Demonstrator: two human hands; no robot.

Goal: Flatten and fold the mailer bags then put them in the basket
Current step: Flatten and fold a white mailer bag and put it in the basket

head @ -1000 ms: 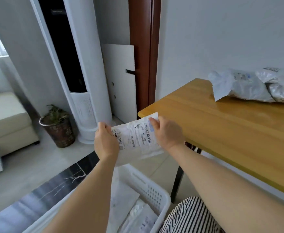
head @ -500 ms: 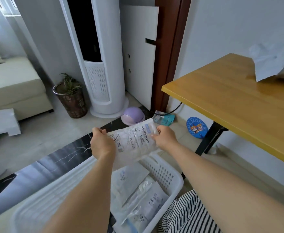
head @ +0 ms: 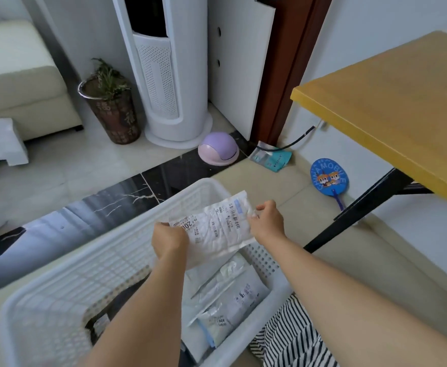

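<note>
Laundry basket [head: 127,250], white, lower frame: holds several folded mailer bags [head: 230,300].
Counter [head: 391,107], right: unchanged.
Folded mailer bag [head: 214,229], centre: lowered over the basket since a second ago; release likely imminent.
Left hand [head: 170,241], right hand [head: 267,223]: each pinching one bag end.

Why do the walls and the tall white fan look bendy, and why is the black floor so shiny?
Head view: the wide-angle lens bends straight things near the edges, so the white tower and the door frame lean and curve. Head view: the black marble strip is glossy and mirrors pale light. Head view: the print on the mailer bag, held by the left hand and right hand, is soft and slightly blurred.
</note>
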